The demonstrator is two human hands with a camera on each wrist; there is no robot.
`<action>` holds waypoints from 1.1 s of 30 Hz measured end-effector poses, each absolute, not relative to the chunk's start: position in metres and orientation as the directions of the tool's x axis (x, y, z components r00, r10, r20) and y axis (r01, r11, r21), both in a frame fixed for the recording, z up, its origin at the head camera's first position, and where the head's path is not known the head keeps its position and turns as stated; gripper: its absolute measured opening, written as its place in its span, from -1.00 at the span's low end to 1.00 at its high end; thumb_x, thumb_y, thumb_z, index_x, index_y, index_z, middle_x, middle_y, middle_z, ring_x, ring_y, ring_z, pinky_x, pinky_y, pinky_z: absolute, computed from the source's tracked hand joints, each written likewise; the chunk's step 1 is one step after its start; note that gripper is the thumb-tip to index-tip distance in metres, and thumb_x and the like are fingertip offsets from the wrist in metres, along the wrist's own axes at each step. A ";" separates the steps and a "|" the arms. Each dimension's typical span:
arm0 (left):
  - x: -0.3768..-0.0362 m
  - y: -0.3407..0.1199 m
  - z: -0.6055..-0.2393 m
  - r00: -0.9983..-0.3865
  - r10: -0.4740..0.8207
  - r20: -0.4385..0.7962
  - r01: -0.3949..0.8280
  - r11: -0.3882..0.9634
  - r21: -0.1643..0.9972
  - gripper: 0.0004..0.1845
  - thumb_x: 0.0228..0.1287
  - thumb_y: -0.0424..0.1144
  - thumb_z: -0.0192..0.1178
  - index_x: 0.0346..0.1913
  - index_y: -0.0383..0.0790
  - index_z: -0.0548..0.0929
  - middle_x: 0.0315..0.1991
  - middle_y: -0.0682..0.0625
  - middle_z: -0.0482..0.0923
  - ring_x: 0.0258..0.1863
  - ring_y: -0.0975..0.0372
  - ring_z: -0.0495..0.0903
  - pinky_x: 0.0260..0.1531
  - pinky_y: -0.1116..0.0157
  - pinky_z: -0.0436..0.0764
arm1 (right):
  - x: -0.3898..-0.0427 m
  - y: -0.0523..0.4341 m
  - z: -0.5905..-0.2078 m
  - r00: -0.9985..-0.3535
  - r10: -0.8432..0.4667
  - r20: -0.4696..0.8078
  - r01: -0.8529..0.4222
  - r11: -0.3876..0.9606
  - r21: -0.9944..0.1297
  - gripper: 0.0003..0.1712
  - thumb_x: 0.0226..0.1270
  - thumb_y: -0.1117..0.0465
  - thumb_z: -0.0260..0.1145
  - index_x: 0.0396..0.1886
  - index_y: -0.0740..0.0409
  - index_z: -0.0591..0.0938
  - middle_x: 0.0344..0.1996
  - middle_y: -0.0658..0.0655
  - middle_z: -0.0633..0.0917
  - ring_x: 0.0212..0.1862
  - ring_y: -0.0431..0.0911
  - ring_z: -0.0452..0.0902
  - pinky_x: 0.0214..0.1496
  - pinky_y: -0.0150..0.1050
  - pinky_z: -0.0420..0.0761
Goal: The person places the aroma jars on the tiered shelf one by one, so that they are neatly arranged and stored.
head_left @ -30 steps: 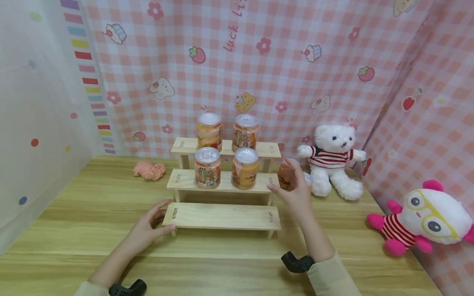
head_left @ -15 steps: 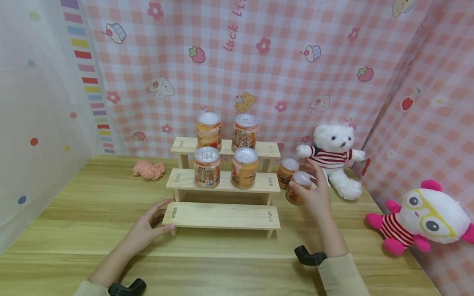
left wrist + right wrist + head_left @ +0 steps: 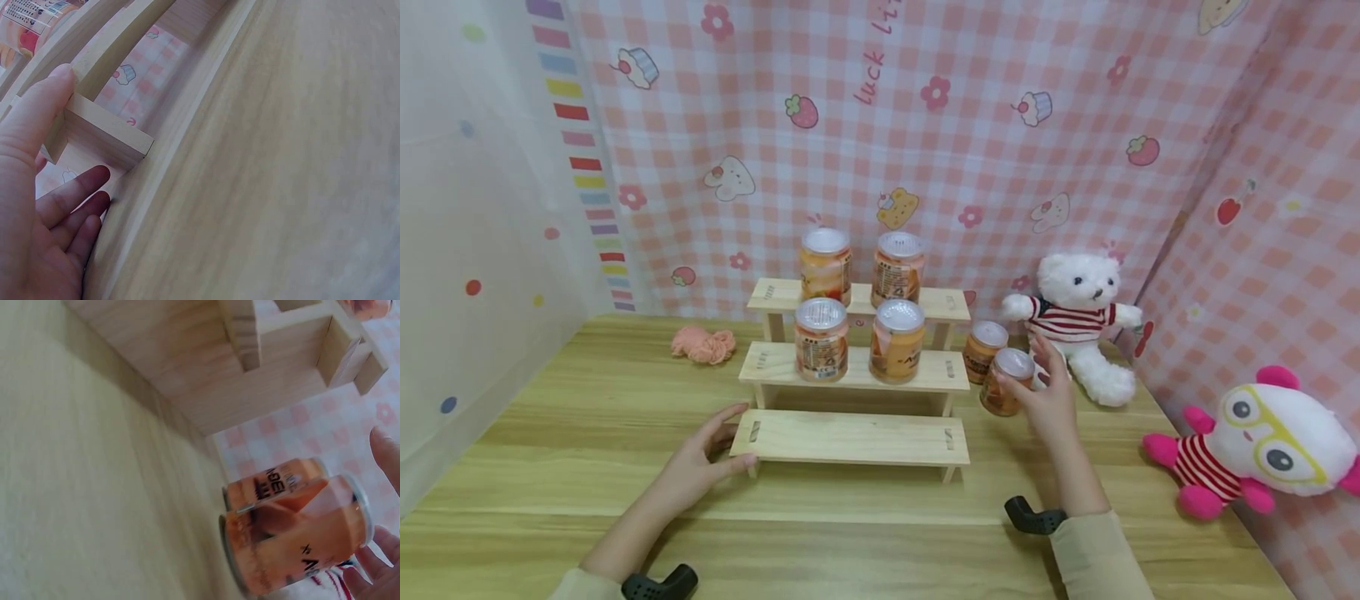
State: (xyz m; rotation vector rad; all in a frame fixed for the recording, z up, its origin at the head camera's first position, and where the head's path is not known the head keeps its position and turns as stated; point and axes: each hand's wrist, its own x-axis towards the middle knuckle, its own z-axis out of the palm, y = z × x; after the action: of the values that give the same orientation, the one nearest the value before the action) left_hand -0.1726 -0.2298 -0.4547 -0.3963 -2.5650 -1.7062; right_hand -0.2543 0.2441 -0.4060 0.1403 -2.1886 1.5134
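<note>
Right hand has its fingers wrapped round an orange jar; left hand lies flat, bracing the wooden step shelf. I'd keep the jar upright, clear of its neighbour jar.

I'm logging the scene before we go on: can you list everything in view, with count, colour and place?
jars on the stand: four, orange with silvery lids, two on the top step, two on the middle step
jar in hand: one, orange, right of the stand, tilted
jar on the table: one, orange, upright beside the stand's right end
stepped stand: one, pale wood, three steps, table centre; bottom step bare
teddy bear: one, white, striped shirt, back right
plush toy: one, white and pink, far right
yarn bundle: one, peach, left of the stand
table: one, light wood
left hand: touches the bottom step's left end
right hand: holds the tilted jar
</note>
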 end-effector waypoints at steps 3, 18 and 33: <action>-0.173 -0.229 -0.455 -0.967 0.192 0.167 0.227 0.360 0.905 -0.18 0.14 -0.23 0.39 0.43 -0.20 0.22 0.10 -0.30 0.51 0.13 -0.12 0.44 0.17 -0.17 0.20 | -0.257 0.248 -0.411 -0.897 0.180 0.404 -0.318 0.371 -0.872 -0.06 0.07 0.37 0.49 0.42 0.25 0.22 0.28 0.37 0.34 0.27 0.20 0.25 0.26 0.11 0.23; -0.174 -0.229 -0.456 -0.966 0.197 0.167 0.229 0.355 0.906 -0.18 0.14 -0.23 0.39 0.43 -0.20 0.22 0.10 -0.30 0.50 0.13 -0.12 0.43 0.18 -0.17 0.21 | -0.263 0.251 -0.432 -0.945 0.163 0.285 -0.226 0.308 -0.924 0.00 0.15 0.39 0.43 0.49 0.24 0.07 0.30 0.44 0.28 0.30 0.19 0.20 0.29 0.02 0.24; -0.174 -0.230 -0.456 -0.967 0.188 0.172 0.232 0.376 0.897 -0.18 0.14 -0.21 0.40 0.43 -0.17 0.24 0.09 -0.28 0.52 0.12 -0.11 0.45 0.16 -0.17 0.23 | -0.265 0.249 -0.434 -0.934 0.227 0.276 -0.197 0.319 -0.927 -0.12 0.12 0.40 0.45 0.41 0.30 0.22 0.21 0.39 0.36 0.18 0.16 0.31 0.22 -0.01 0.33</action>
State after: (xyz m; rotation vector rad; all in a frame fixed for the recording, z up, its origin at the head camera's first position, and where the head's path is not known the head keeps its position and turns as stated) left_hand -0.1739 -0.2302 -0.4563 -0.3929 -2.5717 -1.6871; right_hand -0.2647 0.2489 -0.4342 -0.0266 -2.2343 1.6478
